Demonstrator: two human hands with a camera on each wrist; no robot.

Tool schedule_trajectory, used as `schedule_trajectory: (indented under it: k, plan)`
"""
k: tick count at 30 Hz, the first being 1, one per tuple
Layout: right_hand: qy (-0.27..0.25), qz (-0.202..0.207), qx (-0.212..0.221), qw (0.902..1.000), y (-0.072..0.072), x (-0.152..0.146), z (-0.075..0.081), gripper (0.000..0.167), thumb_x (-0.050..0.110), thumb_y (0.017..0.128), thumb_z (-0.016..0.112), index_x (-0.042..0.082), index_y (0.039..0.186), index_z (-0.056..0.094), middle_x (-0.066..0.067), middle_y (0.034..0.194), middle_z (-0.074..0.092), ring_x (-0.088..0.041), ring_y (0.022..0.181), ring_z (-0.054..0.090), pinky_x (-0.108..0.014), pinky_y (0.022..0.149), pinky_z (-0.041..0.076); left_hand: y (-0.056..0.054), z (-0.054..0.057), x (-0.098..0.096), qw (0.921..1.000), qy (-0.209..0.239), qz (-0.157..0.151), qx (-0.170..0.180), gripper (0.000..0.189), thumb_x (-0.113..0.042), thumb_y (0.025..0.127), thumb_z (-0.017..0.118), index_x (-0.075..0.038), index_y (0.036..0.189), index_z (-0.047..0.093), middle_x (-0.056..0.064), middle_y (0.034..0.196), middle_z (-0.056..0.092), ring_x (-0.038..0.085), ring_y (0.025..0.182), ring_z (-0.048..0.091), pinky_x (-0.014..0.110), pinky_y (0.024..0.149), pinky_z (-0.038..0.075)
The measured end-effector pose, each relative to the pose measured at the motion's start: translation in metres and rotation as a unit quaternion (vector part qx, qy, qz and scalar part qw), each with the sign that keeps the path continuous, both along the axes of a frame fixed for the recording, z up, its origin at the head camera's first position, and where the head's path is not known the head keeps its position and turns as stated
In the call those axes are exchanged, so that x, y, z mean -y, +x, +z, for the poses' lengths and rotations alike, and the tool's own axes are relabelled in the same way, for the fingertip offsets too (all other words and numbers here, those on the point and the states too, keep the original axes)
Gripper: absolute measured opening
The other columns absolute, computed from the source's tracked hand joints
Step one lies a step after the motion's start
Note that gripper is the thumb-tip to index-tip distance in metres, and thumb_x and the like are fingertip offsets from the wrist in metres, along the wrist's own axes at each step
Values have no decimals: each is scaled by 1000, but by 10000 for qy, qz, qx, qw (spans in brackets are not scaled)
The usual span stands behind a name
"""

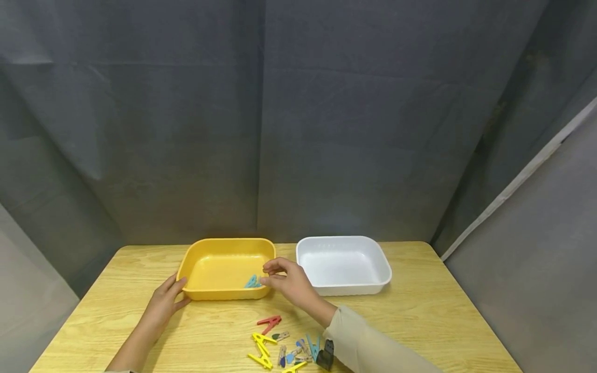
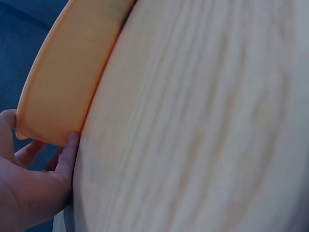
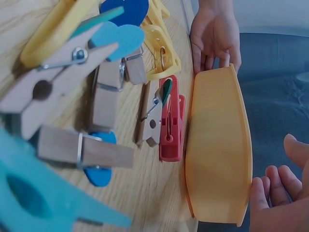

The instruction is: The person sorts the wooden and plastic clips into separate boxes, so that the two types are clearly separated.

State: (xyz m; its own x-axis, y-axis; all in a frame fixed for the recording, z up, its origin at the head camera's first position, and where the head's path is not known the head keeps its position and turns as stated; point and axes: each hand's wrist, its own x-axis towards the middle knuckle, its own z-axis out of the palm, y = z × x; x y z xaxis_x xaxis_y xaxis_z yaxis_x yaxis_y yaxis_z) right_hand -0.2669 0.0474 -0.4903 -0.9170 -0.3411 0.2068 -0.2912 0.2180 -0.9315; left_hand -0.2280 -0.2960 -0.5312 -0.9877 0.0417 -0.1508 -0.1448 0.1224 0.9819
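A yellow plastic tray (image 1: 219, 294) stands on the wooden table. My left hand (image 1: 163, 303) grips its front left corner, with one finger low against the outer wall in the left wrist view. Over the front right corner is my right hand (image 1: 291, 282), thumb and fingers apart with nothing between them. Just left of its fingertips, a light blue clothespin (image 1: 252, 282) lies inside the tray. In the right wrist view the loosely bent fingers (image 3: 275, 186) are beside the tray's rim. Nearer the front, a red clothespin (image 1: 269, 323) lies on the table.
A white tray (image 1: 345, 291) stands right of the yellow one. Toward the front edge lie yellow clothespins (image 1: 262, 347), a teal clothespin (image 1: 313, 347) and several small wooden pegs (image 3: 104, 99) with blue or green tops. Grey curtains (image 1: 373, 129) hang behind the table.
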Motion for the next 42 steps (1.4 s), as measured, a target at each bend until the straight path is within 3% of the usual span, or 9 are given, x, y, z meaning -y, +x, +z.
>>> schedule_trajectory:
  k: [13, 35, 42]
  plan:
    - [192, 79, -144, 9997, 1, -6, 1, 23, 12, 91, 81, 4, 111, 72, -8, 109, 73, -25, 104, 67, -25, 94, 59, -2, -2, -1, 9999, -72, 120, 88, 71, -44, 112, 41, -5, 165, 14, 20, 171, 12, 42, 151, 27, 42, 113, 48]
    - [35, 445, 323, 9985, 25, -42, -6, 30, 9, 93, 77, -3, 119, 68, -17, 119, 70, -34, 114, 64, -24, 97, 58, -2, -3, -2, 9999, -78, 107, 102, 74, -47, 111, 41, -5, 165, 14, 21, 169, 17, 41, 150, 28, 43, 114, 48]
    - [170, 594, 364, 9974, 30, -54, -8, 29, 14, 94, 77, 0, 118, 69, -15, 117, 70, -35, 113, 65, -25, 97, 58, 0, -2, -3, 9999, -68, 111, 25, 74, -49, 111, 42, -5, 165, 15, 20, 169, 18, 39, 150, 29, 42, 113, 49]
